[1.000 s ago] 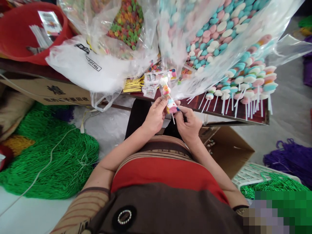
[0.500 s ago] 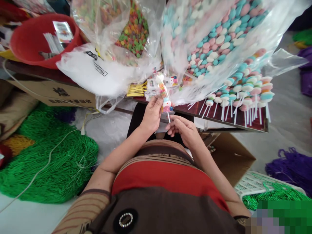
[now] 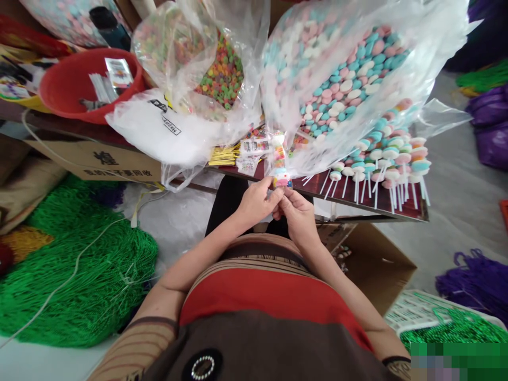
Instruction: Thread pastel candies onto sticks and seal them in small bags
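Observation:
A marshmallow candy skewer (image 3: 280,159) in a clear printed wrapper stands out past my fingertips toward the table. My left hand (image 3: 257,202) pinches its lower wrapper end between thumb and fingers. Close against it, my right hand (image 3: 297,212) is closed at the same lower end, with its fingers curled. The fingers hide the skewer's stick. Just left of the candy lie yellow twist ties (image 3: 224,156) and printed wrappers (image 3: 254,147). Several unwrapped marshmallow skewers (image 3: 391,153) rest at the right, their white sticks jutting over the table edge.
A large clear bag of pastel candies (image 3: 337,100) stands behind my hands, with a bag of small ring candies (image 3: 222,74) on its left. A red basin (image 3: 59,90) holds white sticks. An open cardboard box (image 3: 381,264) and green netting (image 3: 79,264) are below the table.
My right hand has closed in on the skewer's lower end, where the stick showed before. My left hand has slid down to the wrapper's bottom. The view has shifted slightly.

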Tool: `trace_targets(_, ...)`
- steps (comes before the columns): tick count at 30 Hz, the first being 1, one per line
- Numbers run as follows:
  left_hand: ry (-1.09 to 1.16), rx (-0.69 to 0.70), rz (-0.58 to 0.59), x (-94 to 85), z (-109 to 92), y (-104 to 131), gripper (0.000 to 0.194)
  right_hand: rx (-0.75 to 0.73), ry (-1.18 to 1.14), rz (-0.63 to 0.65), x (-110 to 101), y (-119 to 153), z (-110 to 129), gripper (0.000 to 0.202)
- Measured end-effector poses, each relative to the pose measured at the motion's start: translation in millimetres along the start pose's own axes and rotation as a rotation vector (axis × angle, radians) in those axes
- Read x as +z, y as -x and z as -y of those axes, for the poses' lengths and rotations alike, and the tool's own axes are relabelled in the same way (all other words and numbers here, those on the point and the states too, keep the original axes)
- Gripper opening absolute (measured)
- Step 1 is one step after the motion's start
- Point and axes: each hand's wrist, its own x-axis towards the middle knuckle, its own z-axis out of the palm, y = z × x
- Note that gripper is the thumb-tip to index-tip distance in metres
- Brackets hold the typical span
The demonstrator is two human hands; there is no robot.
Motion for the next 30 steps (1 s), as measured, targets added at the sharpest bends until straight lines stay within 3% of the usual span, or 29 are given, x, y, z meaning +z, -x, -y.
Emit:
trace_targets(7,-0.51,0.175,-0.17,3.9,5.3,-6.0,0.014,-0.023,0.058,-0.022,2.8,1.3,-10.6,0.037)
trace_targets(11,-0.657,0.261,-0.109,7.4,4.5,-1.3,0.018,-0.038,0.058,-0.078,-1.5,-2.5,-14.5,0.039)
trace_targets(16,-0.669,0.299,-0.005,14.4,2.2,3.3,0.025,-0.144,0.129,-0.169,-6.6,-10.9,-18.4,0.031)
trace_targets(20,-0.651,0.289,-0.071,8.2,4.1,-2.5,0.024,-0.122,0.238,-0.024,-13.3,-14.7,-11.6,0.036)
trace_targets(25,-0.644,0.297,-0.107,1.8,6.1,-4.0,0.022,-0.371,0.511,-0.002,-23.4,-23.1,8.0,0.053)
trace_targets(30,-0.628,0.236,-0.074,2.6,8.8,0.1,0.025,-0.408,0.624,0.112,-21.8,-28.3,14.6,0.042)
